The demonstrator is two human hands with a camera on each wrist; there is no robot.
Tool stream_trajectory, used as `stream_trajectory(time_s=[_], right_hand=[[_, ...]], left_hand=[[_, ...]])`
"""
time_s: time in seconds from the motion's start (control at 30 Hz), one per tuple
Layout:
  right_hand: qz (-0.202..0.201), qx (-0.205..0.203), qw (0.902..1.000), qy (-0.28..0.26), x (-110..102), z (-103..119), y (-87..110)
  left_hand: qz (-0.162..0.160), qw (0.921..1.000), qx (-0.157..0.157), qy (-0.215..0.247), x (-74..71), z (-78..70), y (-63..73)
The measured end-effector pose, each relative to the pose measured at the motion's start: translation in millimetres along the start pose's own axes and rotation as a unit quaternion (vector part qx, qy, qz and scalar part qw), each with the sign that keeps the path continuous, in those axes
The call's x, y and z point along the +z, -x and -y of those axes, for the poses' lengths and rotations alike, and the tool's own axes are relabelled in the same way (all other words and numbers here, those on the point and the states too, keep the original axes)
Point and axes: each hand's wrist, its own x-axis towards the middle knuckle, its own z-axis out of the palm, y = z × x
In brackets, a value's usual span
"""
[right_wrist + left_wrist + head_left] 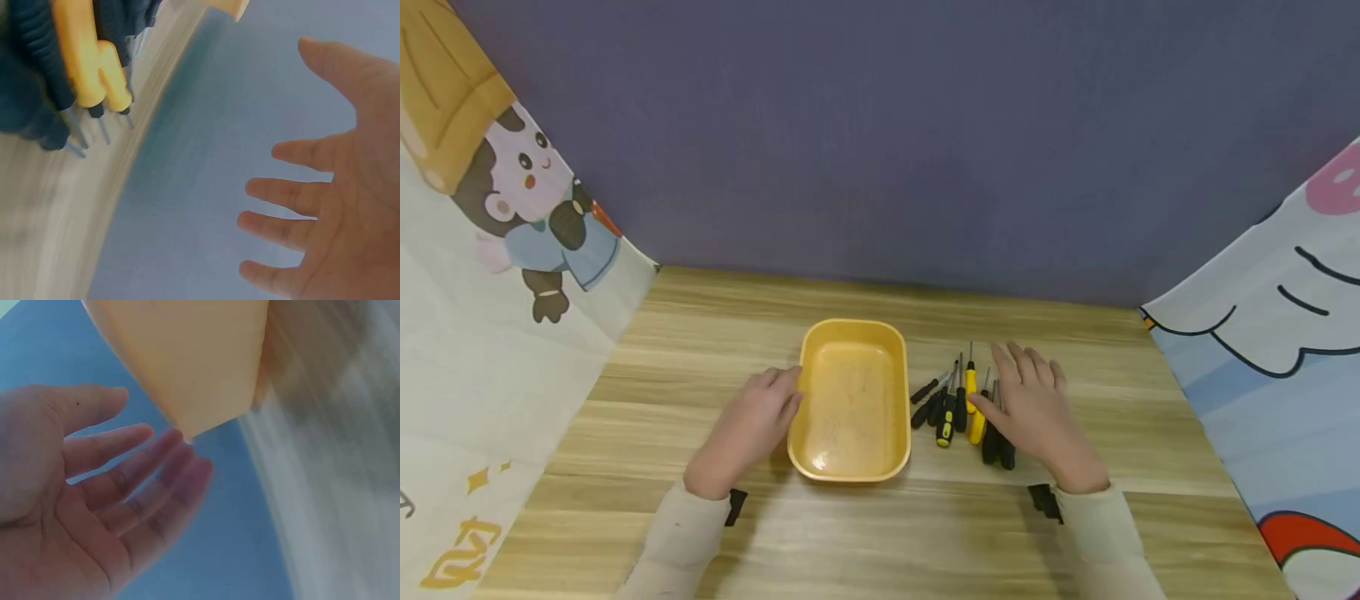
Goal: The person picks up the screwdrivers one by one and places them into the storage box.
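A yellow plastic tray (850,471) with raised sides stands near the middle of the table, nothing in it. My left hand (756,429) is at its left side, fingertips right at the rim; in the left wrist view the fingers (115,478) are loosely extended by the tray's corner (206,375). Right of the tray lies a loose cluster of several screwdrivers (949,421), with black, yellow, or black-and-yellow handles. My right hand (1037,408) hovers at the cluster's right edge, palm down, fingers spread and holding nothing. In the right wrist view, yellow handles (78,56) lie beyond the thumb.
The wood-grain table (865,542) ends at a dark blue-grey wall panel (880,150) at the back. Cartoon-printed sheets hang at the left (535,350) and right (1247,367) sides.
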Motion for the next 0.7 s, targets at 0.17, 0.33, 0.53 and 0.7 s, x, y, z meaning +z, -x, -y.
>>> stream_trajectory(time_s=[0.17, 0.33, 0.53, 0.7], right_hand=[[-0.005, 0.005, 0.9999, -0.007, 3, -9, 6.3], [0.013, 0.031, 0.9992, -0.021, 7, -17, 12.1], [0.053, 0.084, 0.9930, -0.064, 20, -30, 17.2], [0.090, 0.122, 0.9804, -0.126, 33, -42, 17.7]], left_hand=[[0.012, 0.9974, -0.039, 0.060, 2.4, 4.5, 0.2], [0.026, 0.9920, -0.075, 0.098, 5.7, 7.7, -1.5], [0.033, 0.9878, -0.093, 0.121, 8.7, 11.1, -3.2], [0.036, 0.9867, -0.095, 0.127, 9.7, 13.9, -4.2]])
